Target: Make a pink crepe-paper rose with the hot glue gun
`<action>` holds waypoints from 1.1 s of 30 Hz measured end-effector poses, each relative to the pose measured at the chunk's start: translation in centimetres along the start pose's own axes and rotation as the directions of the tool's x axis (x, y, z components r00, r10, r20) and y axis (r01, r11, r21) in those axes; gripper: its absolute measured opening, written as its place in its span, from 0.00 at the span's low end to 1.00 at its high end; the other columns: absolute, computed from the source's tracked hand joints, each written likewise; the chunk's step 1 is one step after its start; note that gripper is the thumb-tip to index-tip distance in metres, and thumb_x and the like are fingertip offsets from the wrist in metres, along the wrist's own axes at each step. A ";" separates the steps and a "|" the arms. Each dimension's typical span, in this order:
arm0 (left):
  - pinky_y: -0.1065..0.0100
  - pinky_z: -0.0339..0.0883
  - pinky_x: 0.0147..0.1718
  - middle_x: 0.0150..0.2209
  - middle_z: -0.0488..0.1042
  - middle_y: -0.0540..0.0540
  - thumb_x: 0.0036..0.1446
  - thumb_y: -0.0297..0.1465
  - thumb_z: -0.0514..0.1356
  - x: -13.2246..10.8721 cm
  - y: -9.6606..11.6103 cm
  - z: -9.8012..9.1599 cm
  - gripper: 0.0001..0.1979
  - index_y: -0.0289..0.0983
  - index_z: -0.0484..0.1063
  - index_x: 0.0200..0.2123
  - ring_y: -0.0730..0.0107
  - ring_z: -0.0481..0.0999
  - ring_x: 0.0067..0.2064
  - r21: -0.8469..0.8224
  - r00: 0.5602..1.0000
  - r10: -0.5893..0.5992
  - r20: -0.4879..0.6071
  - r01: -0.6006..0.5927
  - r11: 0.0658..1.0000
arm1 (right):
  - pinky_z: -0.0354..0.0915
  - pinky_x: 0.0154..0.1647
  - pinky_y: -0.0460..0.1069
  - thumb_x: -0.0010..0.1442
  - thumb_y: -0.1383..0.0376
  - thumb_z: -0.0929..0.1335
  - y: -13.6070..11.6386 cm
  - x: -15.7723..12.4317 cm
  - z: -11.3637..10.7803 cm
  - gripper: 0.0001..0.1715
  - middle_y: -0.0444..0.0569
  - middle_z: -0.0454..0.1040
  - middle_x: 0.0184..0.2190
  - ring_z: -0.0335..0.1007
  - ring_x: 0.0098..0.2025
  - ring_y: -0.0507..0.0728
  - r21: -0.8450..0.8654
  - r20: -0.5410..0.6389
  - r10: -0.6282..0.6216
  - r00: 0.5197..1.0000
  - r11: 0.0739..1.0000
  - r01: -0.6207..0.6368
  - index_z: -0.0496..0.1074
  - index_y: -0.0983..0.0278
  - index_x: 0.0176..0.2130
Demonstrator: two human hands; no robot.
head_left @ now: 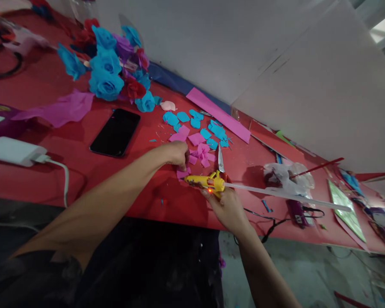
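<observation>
In my right hand is a yellow hot glue gun, its small orange light lit. A long whitish glue stick juts out of its back end toward the right. The nozzle points left, onto a small pink paper petal. My left hand is closed with curled fingers at that petal's upper edge; the fingertips are partly hidden. Just beyond lie cut pink paper pieces and blue paper petals. Scissors rest behind the glue gun, their handles mostly covered.
Blue, red and purple paper flowers stand at the back left. A black phone, a white charger and pink crepe paper lie left. A pink strip lies near the wall. A plastic bag and cables sit right.
</observation>
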State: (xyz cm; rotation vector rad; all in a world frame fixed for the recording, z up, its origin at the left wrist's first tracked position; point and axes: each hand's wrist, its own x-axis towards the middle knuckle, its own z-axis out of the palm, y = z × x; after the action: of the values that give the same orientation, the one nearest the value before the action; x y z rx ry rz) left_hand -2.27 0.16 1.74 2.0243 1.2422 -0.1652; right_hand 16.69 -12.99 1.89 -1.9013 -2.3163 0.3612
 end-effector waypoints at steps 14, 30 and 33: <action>0.69 0.59 0.32 0.35 0.77 0.46 0.36 0.28 0.66 0.3 -0.3 0.0 0.22 0.35 0.76 0.40 0.64 0.72 0.35 0.073 0.999 0.049 0.016 -0.050 0.996 | 0.61 0.31 0.50 0.62 0.52 0.60 0.2 0.1 0.0 0.24 0.55 0.77 0.30 0.73 0.32 0.60 0.049 0.014 0.010 1.000 0.999 -0.010 0.74 0.65 0.32; 0.68 0.57 0.29 0.30 0.74 0.47 0.36 0.26 0.67 0.2 -0.2 -0.1 0.18 0.34 0.75 0.36 0.64 0.70 0.33 0.047 0.996 0.085 -0.004 -0.085 0.995 | 0.56 0.25 0.49 0.63 0.52 0.59 0.7 0.3 -0.2 0.25 0.53 0.76 0.25 0.69 0.25 0.57 -0.020 -0.024 0.010 1.000 1.000 -0.010 0.75 0.65 0.32; 0.69 0.57 0.29 0.30 0.74 0.47 0.36 0.27 0.66 0.2 -0.2 -0.1 0.20 0.34 0.75 0.38 0.64 0.71 0.33 0.077 0.996 0.087 -0.003 -0.087 0.993 | 0.58 0.27 0.48 0.63 0.53 0.58 0.9 0.2 -0.3 0.24 0.53 0.77 0.27 0.71 0.28 0.58 0.007 -0.030 0.014 0.999 1.000 -0.014 0.75 0.65 0.33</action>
State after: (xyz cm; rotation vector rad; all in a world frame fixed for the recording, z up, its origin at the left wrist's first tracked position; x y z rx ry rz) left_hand -2.36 0.43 1.59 2.1417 1.1650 -0.1674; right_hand 17.63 -12.59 1.98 -1.9071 -2.2812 0.3386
